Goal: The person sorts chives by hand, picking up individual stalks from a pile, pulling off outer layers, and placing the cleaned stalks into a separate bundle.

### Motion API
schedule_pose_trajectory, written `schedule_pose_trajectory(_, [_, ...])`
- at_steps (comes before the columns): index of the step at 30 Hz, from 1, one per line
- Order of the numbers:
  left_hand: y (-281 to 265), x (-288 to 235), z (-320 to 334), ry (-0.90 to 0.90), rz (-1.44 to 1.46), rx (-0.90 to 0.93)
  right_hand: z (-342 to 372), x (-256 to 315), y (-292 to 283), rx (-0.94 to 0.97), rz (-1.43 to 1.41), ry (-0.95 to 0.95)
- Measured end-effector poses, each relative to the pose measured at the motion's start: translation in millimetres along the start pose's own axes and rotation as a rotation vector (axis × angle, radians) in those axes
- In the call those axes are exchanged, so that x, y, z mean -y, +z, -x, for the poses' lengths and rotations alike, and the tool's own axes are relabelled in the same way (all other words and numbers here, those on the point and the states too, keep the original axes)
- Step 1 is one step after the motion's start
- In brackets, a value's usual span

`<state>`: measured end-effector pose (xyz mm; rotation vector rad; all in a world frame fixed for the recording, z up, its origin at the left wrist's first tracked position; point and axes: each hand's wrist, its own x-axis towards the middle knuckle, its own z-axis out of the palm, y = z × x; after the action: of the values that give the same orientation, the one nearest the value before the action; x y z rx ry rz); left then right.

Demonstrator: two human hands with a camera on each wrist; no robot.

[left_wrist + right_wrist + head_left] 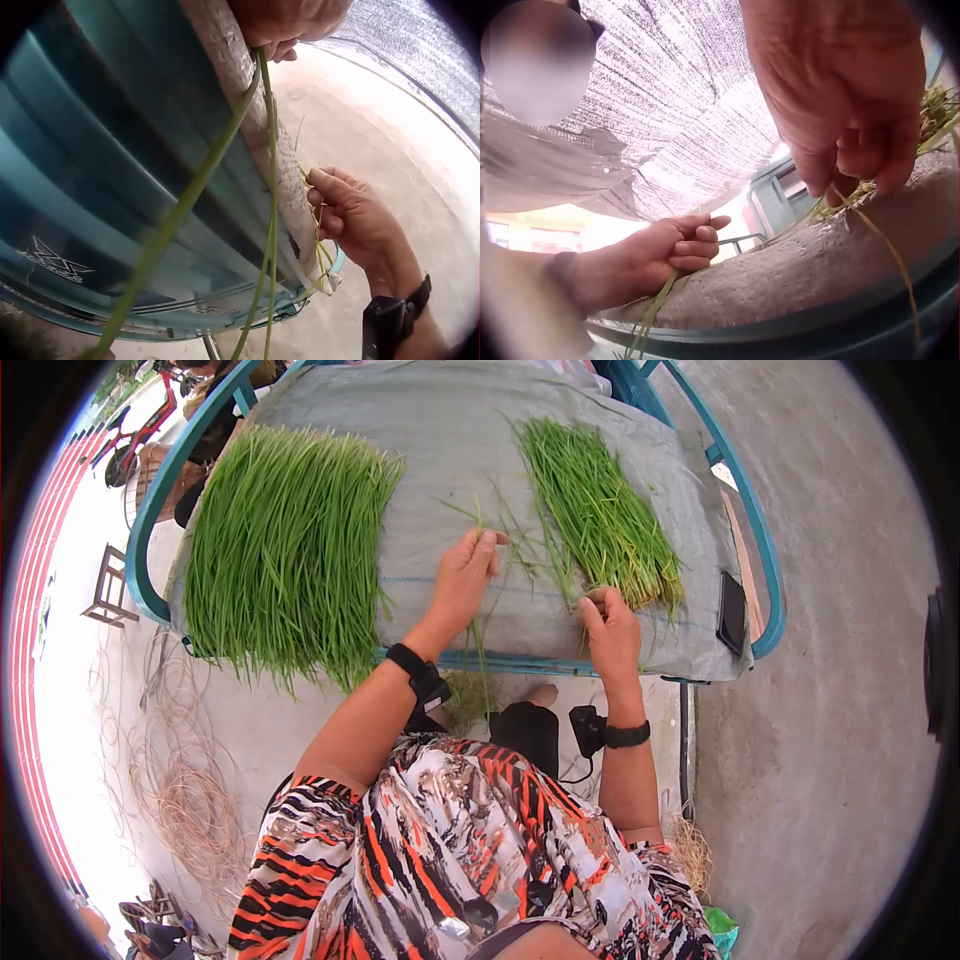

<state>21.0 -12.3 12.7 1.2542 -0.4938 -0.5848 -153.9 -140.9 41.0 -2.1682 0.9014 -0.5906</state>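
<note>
My left hand [465,578] grips a few long green chives over the middle of the cloth-covered cart bed; in the left wrist view these chives [271,202] trail down past the bed's edge. Near the front edge, my right hand [612,632] pinches a thin yellowish blade [889,244] between thumb and fingertips. That hand is beside the root ends of a smaller chive pile [600,500], which shows yellowed leaves at its lower end. A few loose blades [520,540] lie between the hands and this pile. To the left lies a large, evenly laid chive pile [285,550].
A grey woven sheet [440,440] covers the bed, with a blue metal rail [750,500] around it. A dark phone [732,612] lies at the right edge. On the floor are tangled cords [190,790] and a small stool [108,588] at left.
</note>
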Motion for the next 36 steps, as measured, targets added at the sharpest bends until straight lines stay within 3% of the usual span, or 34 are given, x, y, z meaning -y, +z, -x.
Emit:
schedule_pose_trajectory(2, [19.4, 6.6, -0.9, 0.005, -0.016, -0.014, -2.9, -7.4, -15.6, 0.036, -0.331, 0.140])
schedule_pose_trajectory(5, [19.5, 11.5, -3.3, 0.022, -0.032, -0.001, -2.7, -6.0, -22.9, 0.068, -0.698, 0.138])
schedule_pose_trajectory(8, [15.5, 12.1, -3.6, 0.047, -0.075, 0.012, -8.1, -14.8, -23.4, 0.173, -0.387, 0.216])
schedule_pose_trajectory(11, [14.4, 12.0, -2.8, 0.045, -0.058, -0.023, -9.1, -13.3, -27.0, 0.314, -0.528, 0.362])
schedule_pose_trajectory(14, [9.4, 11.6, -2.8, 0.047, -0.043, -0.016, -9.7, -19.2, -27.1, 0.509, -0.872, 0.569])
schedule_pose_trajectory(17, [5.6, 8.6, -2.5, 0.003, -0.032, -0.004, -7.0, -21.2, -25.2, 0.444, -1.013, 0.579])
schedule_pose_trajectory(23, [6.7, 2.1, 2.5, -0.052, -0.040, -0.054, -0.3, -18.6, -35.5, 0.614, -1.120, 0.318])
schedule_pose_trajectory(29, [1.6, 3.7, 7.1, -0.067, -0.138, -0.131, -1.3, -22.1, -24.8, 0.529, -1.190, 0.409])
schedule_pose_trajectory(32, [3.7, 13.8, 19.4, 0.248, -0.518, -0.157, -3.4, -19.2, -22.6, 0.444, -1.158, 0.462])
schedule_pose_trajectory(36, [29.0, 2.3, 56.6, 0.417, -0.836, 0.072, -5.0, -20.2, -19.9, 0.469, -1.133, 0.508])
